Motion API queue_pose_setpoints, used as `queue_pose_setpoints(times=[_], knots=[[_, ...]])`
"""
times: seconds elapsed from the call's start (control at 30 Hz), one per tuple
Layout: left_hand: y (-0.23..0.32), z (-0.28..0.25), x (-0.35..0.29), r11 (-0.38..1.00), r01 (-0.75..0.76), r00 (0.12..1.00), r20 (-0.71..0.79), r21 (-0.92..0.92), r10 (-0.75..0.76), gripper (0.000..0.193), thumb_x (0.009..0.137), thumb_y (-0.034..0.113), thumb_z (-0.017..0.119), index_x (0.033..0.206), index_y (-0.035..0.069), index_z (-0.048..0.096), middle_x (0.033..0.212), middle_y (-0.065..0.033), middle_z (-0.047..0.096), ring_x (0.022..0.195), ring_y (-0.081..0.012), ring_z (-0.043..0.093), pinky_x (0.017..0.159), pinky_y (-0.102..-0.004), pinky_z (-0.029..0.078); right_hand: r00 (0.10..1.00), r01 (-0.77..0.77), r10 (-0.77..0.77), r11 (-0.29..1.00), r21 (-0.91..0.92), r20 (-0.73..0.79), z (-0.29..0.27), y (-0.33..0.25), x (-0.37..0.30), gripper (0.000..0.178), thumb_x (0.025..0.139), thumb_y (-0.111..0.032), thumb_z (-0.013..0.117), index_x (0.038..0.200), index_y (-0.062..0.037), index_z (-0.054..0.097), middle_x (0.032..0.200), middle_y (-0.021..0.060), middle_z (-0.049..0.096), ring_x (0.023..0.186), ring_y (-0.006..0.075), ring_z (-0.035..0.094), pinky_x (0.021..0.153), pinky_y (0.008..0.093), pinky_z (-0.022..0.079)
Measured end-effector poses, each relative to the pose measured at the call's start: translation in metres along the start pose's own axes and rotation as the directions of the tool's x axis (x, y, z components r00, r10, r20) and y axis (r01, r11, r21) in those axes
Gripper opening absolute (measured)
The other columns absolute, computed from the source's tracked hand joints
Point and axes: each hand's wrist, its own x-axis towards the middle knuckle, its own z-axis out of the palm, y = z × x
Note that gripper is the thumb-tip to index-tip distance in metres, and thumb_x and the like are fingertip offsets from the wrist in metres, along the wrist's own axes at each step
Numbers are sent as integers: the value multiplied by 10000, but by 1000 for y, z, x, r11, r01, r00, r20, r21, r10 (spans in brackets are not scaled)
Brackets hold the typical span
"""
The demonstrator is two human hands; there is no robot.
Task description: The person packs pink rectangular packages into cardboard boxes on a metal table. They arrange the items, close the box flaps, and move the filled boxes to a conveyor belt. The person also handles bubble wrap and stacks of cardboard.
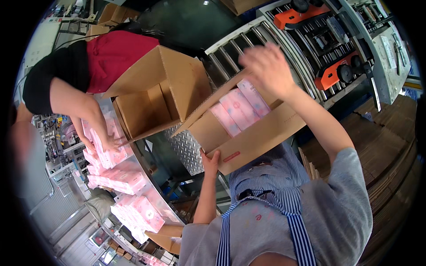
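Observation:
In front of me is an open cardboard box (262,142) with several pink tissue packs (234,106) lying in a row inside it. My left hand (211,162) grips the box's near left corner, thumb against the outer wall. Raised above the far right end of the box, my right hand (267,70) is blurred by motion, its fingers stretched out with nothing seen in them. A second open cardboard box (144,108) stands to the left. Beside that box, a co-worker's hands (106,144) rest on pink packs on the table.
Stacks of pink packs (140,213) lie along the left table. A roller conveyor (235,48) with orange-sided machinery (339,71) runs at the far right. Flattened cardboard (372,137) is piled at right. Diamond-pattern metal plate (186,150) shows between the boxes.

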Motion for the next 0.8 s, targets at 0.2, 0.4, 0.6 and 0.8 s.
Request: queue_pose_setpoints(times=[0.2, 0.4, 0.6, 0.8], knots=[[-23, 23, -2, 970, 153, 988, 42, -187, -147, 654, 830, 282, 710, 1328, 45, 359, 1269, -104, 486, 1163, -215, 469, 981, -350, 384, 966, -255, 247, 955, 151, 71, 17, 6, -127, 340, 799, -290, 641, 1061, -91, 553, 1034, 67, 550, 1049, 272, 509, 1075, 505, 269], [19, 92, 2, 763, 322, 947, 191, -560, -259, 604, 900, 407, 596, 1333, 67, 347, 1288, -84, 473, 1159, -228, 486, 972, -364, 413, 860, -510, 510, 860, 12, -8, 42, 79, -112, 257, 828, -183, 625, 1048, -81, 539, 1094, 98, 523, 1049, 312, 491, 1024, 481, 343], [100, 181, 71, 829, 158, 982, 171, -536, -77, 485, 951, 323, 537, 1302, 43, 353, 1287, -106, 475, 1139, -226, 498, 952, -363, 427, 836, -549, 549, 836, -11, -29, 56, 194, -86, 277, 870, -233, 577, 1094, -77, 529, 1167, 93, 502, 1168, 307, 425, 1010, 412, 372], [138, 238, 113, 856, 126, 981, 189, -501, -34, 544, 901, 324, 623, 1281, 39, 357, 1246, -127, 491, 1097, -231, 515, 903, -368, 453, 768, -628, 610, 777, -39, -195, 45, 246, -102, 258, 865, -193, 574, 1080, -57, 530, 1152, 117, 509, 1116, 331, 466, 967, 401, 403]])
